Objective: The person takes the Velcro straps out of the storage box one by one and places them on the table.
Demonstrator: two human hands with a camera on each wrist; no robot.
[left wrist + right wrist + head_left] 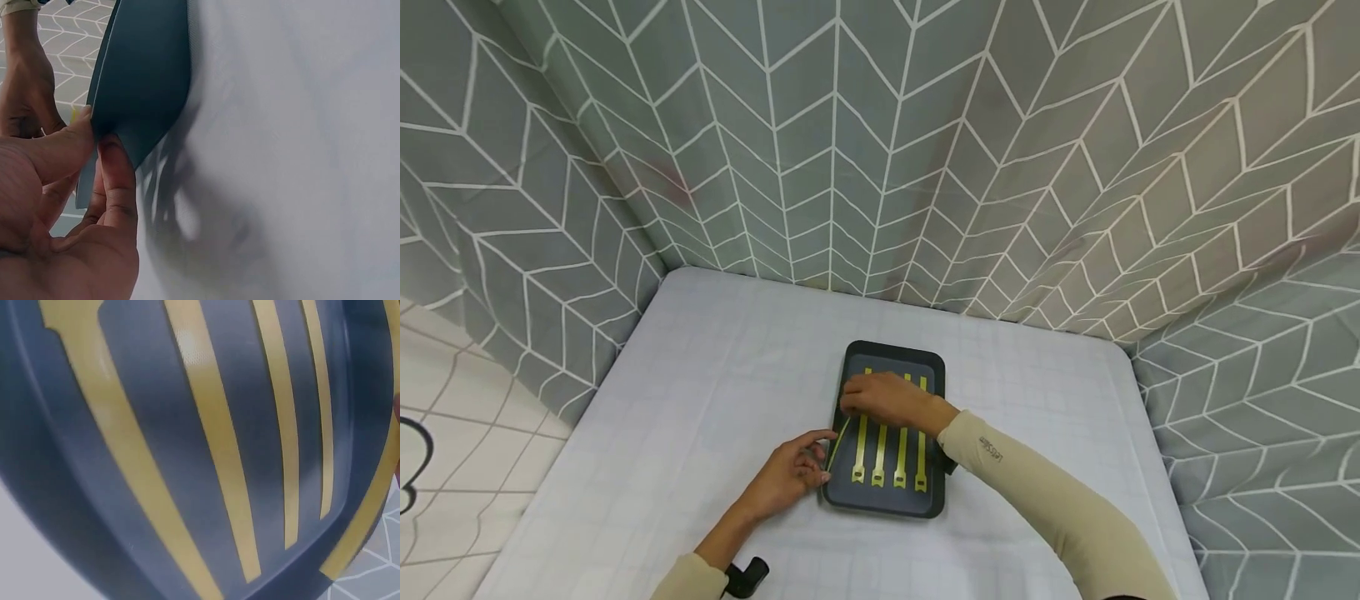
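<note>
A dark grey tray (934, 433) lies on the white-covered table and holds several yellow strips (880, 450) side by side along its length. One more yellow strip (837, 442) arches up along the tray's left rim. My left hand (793, 475) pinches its lower part between thumb (56, 150) and forefinger, right against the tray's rim (144, 75). My right hand (883, 400) lies across the upper part of the tray, its fingers curled down on that strip's upper end. The right wrist view shows the strips (206, 450) and the arched one (369, 512) close up.
The table's white cloth (700, 400) spreads wide on both sides of the tray. A grey chevron-patterned curtain (880, 142) closes in the back and both sides. A black wrist mount (747, 577) sits on my left forearm near the front edge.
</note>
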